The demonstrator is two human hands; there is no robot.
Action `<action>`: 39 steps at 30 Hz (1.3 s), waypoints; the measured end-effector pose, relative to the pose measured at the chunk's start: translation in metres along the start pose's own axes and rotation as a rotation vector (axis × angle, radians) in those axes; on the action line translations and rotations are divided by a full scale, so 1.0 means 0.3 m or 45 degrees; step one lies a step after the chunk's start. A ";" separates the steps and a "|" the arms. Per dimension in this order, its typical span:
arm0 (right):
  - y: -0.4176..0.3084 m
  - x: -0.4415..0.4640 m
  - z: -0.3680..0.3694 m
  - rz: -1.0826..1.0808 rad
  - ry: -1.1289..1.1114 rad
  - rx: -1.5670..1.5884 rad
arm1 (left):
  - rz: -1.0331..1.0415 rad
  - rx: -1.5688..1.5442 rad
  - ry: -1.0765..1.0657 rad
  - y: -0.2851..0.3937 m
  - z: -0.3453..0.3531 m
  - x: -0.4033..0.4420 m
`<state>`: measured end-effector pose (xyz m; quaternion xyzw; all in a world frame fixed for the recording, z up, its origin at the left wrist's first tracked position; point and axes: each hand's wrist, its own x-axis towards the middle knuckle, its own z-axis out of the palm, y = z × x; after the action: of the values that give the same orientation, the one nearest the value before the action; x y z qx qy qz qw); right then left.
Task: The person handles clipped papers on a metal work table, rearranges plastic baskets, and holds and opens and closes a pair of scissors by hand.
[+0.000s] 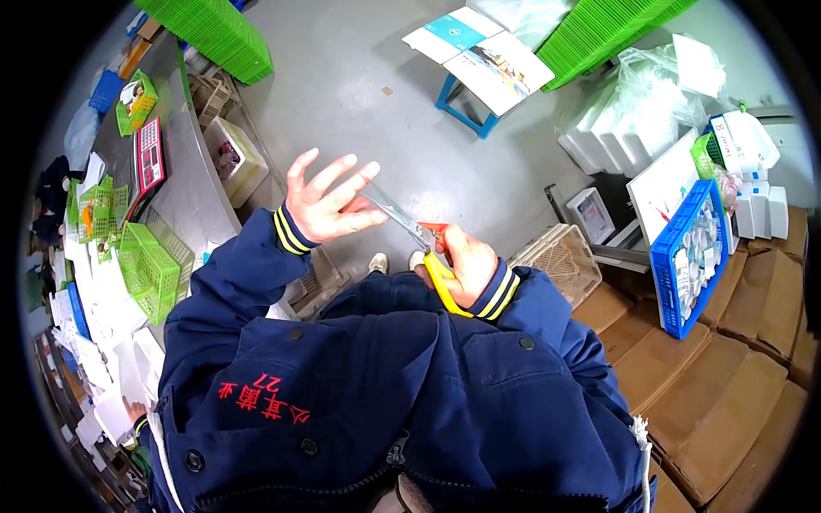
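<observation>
In front of my dark blue jacket, my right hand [466, 265] is wrapped round the handles of a pair of scissors [440, 272]. One handle is yellow and the other orange-red, and the metal blades point up and left toward my other hand. My left hand [329, 201] is held up with its fingers spread, near the blade tips. Nothing shows in its palm. Whether the blade tips touch its fingers I cannot tell.
A metal counter [192, 171] with a red scale [149, 158] and green baskets [150, 269] runs along the left. Cardboard boxes [718, 402] and a blue crate [688, 256] stand at right. A blue-legged stool [483, 115] is ahead. A co-worker's hand [135, 410] shows at lower left.
</observation>
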<state>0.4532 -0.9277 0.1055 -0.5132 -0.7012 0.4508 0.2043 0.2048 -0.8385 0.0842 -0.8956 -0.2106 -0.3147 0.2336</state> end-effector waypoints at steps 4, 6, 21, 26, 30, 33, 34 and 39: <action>0.036 -0.007 0.044 -0.047 0.031 -0.021 | 0.052 0.052 -0.018 -0.007 -0.007 0.005; 0.032 -0.005 0.047 -0.096 0.063 0.026 | 0.044 0.035 -0.033 -0.008 -0.014 0.004; 0.067 0.022 -0.053 -0.455 0.077 -0.164 | 0.085 -0.118 -0.022 -0.010 -0.031 0.026; 0.053 0.024 -0.075 -0.533 0.068 -0.197 | 0.107 -0.116 -0.033 -0.011 -0.035 0.027; 0.072 0.011 -0.071 -0.428 -0.037 -0.174 | 0.148 -0.128 -0.055 -0.022 -0.041 0.031; 0.070 0.005 -0.063 -0.382 -0.070 -0.172 | 0.171 -0.128 -0.031 -0.025 -0.035 0.029; 0.068 0.005 -0.063 -0.383 -0.071 -0.171 | 0.172 -0.137 -0.008 -0.024 -0.033 0.029; 0.064 0.000 -0.058 -0.365 -0.068 -0.161 | 0.181 -0.136 0.004 -0.026 -0.039 0.032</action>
<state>0.4766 -0.9190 0.0981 -0.4075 -0.7994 0.3855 0.2152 0.2021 -0.8364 0.1007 -0.9190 -0.1289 -0.3094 0.2075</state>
